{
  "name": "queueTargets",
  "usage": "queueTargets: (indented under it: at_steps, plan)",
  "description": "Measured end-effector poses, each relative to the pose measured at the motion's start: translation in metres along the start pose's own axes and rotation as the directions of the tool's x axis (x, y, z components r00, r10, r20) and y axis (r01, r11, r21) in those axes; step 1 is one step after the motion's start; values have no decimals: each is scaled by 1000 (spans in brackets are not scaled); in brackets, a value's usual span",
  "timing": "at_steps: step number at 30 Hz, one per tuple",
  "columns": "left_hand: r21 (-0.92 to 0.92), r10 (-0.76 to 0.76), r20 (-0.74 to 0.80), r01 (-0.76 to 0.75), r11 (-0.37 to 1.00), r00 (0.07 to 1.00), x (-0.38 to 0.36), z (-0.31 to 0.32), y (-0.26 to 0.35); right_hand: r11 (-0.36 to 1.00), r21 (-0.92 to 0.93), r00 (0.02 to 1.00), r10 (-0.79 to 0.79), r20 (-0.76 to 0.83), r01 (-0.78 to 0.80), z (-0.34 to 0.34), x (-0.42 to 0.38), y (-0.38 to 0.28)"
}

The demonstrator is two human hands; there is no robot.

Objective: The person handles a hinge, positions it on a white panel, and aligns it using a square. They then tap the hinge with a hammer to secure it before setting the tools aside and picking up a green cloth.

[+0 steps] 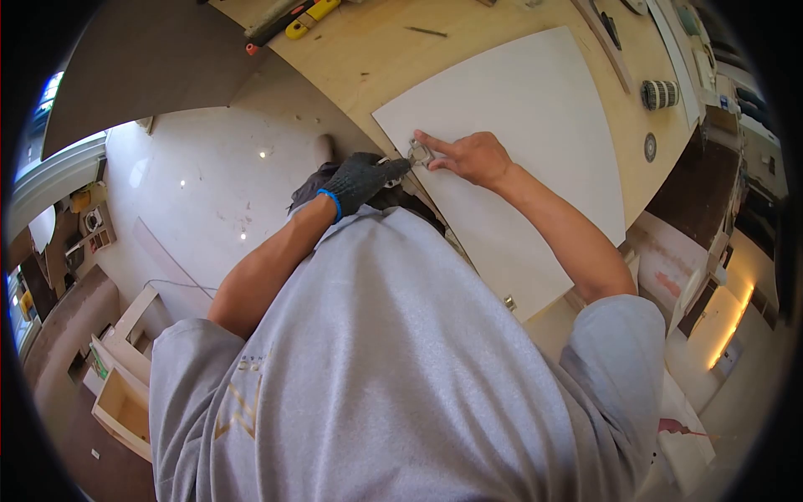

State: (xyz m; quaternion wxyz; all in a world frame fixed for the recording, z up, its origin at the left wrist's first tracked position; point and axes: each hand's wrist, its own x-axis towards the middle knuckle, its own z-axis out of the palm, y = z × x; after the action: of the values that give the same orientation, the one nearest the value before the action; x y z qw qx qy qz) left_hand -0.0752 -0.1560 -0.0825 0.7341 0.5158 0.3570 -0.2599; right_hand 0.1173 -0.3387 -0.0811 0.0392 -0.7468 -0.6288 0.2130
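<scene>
A white panel (527, 125) lies flat on the wooden worktop. At its near left edge sits a metal cabinet hinge (420, 153). My right hand (474, 157), bare, reaches over the panel, with the index finger and thumb on either side of the hinge, holding it against the surface. My left hand (361, 182), in a dark knit glove with a blue cuff, is closed right beside the hinge at the panel's edge. Bits of metal show by its fingers, but what it grips is mostly hidden. Another hinge (509, 302) sits farther along the same edge.
On the plywood worktop (376, 75) lie a yellow-handled tool (312, 18), a striped dark roll (660, 94), a round grey disc (650, 148) and a wooden strip (604, 46). A large brown board (150, 67) stands left. A wooden drawer box (123, 410) is at lower left.
</scene>
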Motion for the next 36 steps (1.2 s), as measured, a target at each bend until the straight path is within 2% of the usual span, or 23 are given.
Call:
queueTargets:
  at_steps: [2, 8, 11, 14, 16, 18, 19, 20, 21, 22, 24, 26, 28, 29, 32, 36]
  plan:
    - [62, -21, 30, 19, 998, 999, 4, -4, -1, 1000, -21, 1000, 1, 15, -1, 1, 1, 1]
    - [5, 30, 7, -30, 1000, 1000, 4, -5, -4, 1000, -20, 999, 14, 47, -13, -2, 4, 3]
    - [-11, -8, 68, 9, 1000, 998, 6, -6, -6, 1000, -1, 998, 17, 64, -17, -3, 4, 3]
    - [22, 6, -11, -6, 1000, 1000, 1, 1, -1, 999, 28, 995, 33, 92, -36, -8, 3, 2]
    - [299, 289, 64, -295, 908, 955, 8, -5, -18, 999, 24, 991, 43, 123, -46, -13, 1, -2]
    - [41, 61, 3, -61, 997, 998, 14, -9, -23, 991, 85, 993, 100, 70, -106, -14, 0, -5]
    - [35, 54, 8, -54, 998, 999, 16, -19, -30, 985, 119, 991, 124, 43, -128, -11, -3, -5]
    - [63, 34, -51, -31, 998, 998, 2, -26, -20, 977, 182, 987, 128, -102, -108, -7, -6, -6]
    - [88, 12, -107, -2, 996, 994, -12, -31, -11, 958, 236, 970, 198, -141, -161, -3, -7, -6]
    - [117, 46, -228, -19, 993, 972, -17, -37, -9, 931, 296, 947, 271, -173, -212, 1, -9, -6]
    - [305, 254, -338, -149, 941, 906, -8, -70, -15, 870, 411, 879, 400, -261, -273, 8, -14, -15]
    - [499, 477, -401, -250, 830, 782, -1, -90, 1, 847, 464, 788, 463, -405, -259, 24, -18, -22]
    - [763, 712, -363, -246, 597, 601, 6, -100, 49, 824, 497, 706, 523, -478, -273, 37, -21, -33]
    - [864, 811, -301, -217, 454, 502, 13, -106, 73, 809, 505, 675, 554, -487, -300, 41, -23, -41]
    - [991, 947, -36, -108, 75, 321, 51, -130, 139, 764, 550, 589, 628, -509, -339, 52, -27, -60]
    - [950, 913, 202, 154, -271, 355, 109, -164, 186, 712, 589, 491, 697, -523, -383, 58, -27, -84]
